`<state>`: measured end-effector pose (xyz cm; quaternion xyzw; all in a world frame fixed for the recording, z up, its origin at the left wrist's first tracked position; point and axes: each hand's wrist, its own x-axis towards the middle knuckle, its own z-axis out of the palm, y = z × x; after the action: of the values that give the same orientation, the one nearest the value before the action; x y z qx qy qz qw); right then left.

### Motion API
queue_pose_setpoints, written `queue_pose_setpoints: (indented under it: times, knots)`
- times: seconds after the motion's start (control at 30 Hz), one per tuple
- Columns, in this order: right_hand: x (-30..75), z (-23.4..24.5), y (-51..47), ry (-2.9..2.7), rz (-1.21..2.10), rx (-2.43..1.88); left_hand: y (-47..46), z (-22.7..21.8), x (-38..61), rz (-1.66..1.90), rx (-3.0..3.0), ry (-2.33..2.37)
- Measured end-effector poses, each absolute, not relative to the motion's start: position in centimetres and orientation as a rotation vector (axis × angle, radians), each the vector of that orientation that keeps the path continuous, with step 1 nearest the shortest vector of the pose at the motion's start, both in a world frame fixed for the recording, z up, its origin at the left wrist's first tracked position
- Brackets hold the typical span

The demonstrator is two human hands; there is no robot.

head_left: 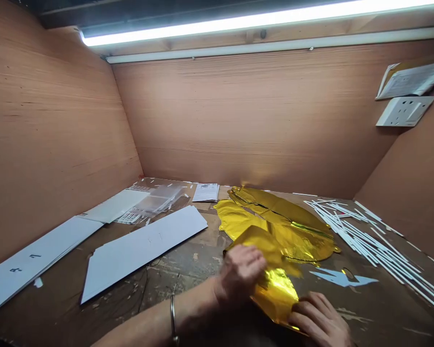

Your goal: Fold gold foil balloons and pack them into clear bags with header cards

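My left hand (240, 274), with a metal bangle (172, 326) on its wrist, grips a crumpled gold foil balloon (275, 294) from above. My right hand (320, 320) holds the lower edge of the same foil near the bottom of the view. Behind them, a pile of flat gold foil balloons (271, 221) lies on the scarred wooden workbench (173, 270), touching the held foil. A pale blue cut-out shape (342, 278) lies just right of the foil.
Many thin white sticks (369, 246) lie scattered at the right. White boards (141, 250) lie at the left, with clear plastic bags (159, 200) and a paper stack (206, 193) behind them. Wooden walls enclose the bench, with a wall socket (405, 111) at upper right.
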<state>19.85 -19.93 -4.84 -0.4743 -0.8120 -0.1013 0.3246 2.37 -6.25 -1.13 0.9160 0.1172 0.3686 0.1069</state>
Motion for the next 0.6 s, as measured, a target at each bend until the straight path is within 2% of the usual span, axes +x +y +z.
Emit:
queue_pose_setpoints:
  times: [0.13, 0.27, 0.43, 0.6]
  knots:
    - [20.1, -4.3, -19.9, -2.102, -0.364, -1.109, -9.1, -3.6, 2.6, 0.769, 2.92, 0.224]
    - [19.9, -1.2, -19.2, -2.061, -0.234, -1.184, -9.0, -4.4, 1.6, 0.645, 2.783, 0.242]
    - [18.9, 3.2, -12.9, -2.12, 0.362, -1.234, -8.5, -3.3, 0.1, 0.563, 2.552, 0.19]
    - [17.1, 2.2, -6.6, -2.002, 0.901, -1.28, -8.0, -3.1, -0.8, 0.446, 2.585, 0.226]
